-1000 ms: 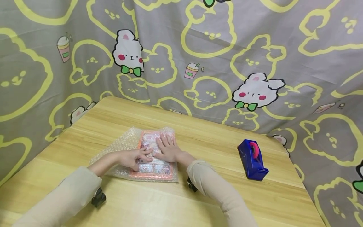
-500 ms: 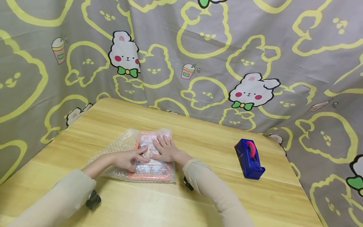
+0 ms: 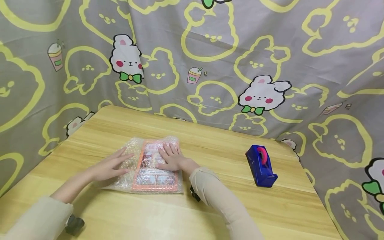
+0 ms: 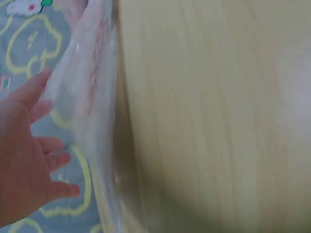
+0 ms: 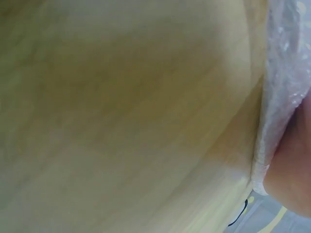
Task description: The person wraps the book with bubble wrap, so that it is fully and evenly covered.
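A flat, orange-bordered item with picture panels (image 3: 156,176) lies inside clear bubble wrap (image 3: 129,185) on the wooden table. Whether it is a book or a box I cannot tell. My right hand (image 3: 173,160) rests on its upper right part with the fingers spread. Over the loose left part of the wrap is my left hand (image 3: 108,165), fingers extended and apart. In the left wrist view the left hand (image 4: 22,155) appears beside the edge of the wrap (image 4: 97,92) and grips nothing. The right wrist view shows only part of the right hand (image 5: 291,170) against the wrap (image 5: 282,73).
A blue tape dispenser (image 3: 261,166) with a pink-red roll (image 3: 262,155) stands on the right side of the table (image 3: 144,216). Grey patterned cloth (image 3: 168,30) hangs behind and along both sides.
My left hand has moved left, off the picture panels and over the loose wrap. My right hand stays on the item. The whole head view has shifted slightly.
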`<state>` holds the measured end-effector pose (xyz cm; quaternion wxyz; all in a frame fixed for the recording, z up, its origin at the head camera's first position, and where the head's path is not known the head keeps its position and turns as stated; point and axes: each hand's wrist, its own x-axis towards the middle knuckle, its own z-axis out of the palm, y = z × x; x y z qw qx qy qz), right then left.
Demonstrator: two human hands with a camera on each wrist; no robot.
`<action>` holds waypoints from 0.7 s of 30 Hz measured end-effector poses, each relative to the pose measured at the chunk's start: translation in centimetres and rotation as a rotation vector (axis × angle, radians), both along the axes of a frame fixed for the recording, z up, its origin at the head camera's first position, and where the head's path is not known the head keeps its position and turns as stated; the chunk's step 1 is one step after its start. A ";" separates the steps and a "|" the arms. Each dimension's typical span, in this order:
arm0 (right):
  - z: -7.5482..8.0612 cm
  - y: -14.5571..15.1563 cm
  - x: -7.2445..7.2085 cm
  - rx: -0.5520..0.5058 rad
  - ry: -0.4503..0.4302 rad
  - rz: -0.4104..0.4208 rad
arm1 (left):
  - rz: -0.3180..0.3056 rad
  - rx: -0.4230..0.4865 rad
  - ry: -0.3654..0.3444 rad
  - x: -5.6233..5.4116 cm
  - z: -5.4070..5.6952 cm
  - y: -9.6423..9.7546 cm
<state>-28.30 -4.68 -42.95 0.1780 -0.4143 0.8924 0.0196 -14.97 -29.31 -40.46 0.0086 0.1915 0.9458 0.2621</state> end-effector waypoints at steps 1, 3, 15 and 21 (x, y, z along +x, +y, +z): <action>0.0 0.0 0.0 -0.002 -0.002 -0.001 | 0.019 -0.003 -0.006 0.2 0.1 -0.4; 0.1 0.1 0.0 -0.008 0.000 -0.003 | 0.051 -0.004 -0.036 0.6 0.3 -1.3; 0.1 -0.1 0.2 -0.012 -0.033 -0.014 | 0.180 0.068 -0.213 2.4 -1.1 -4.3; 0.1 0.1 0.2 -0.027 -0.020 -0.008 | 0.160 0.149 -0.210 2.4 -1.1 -5.0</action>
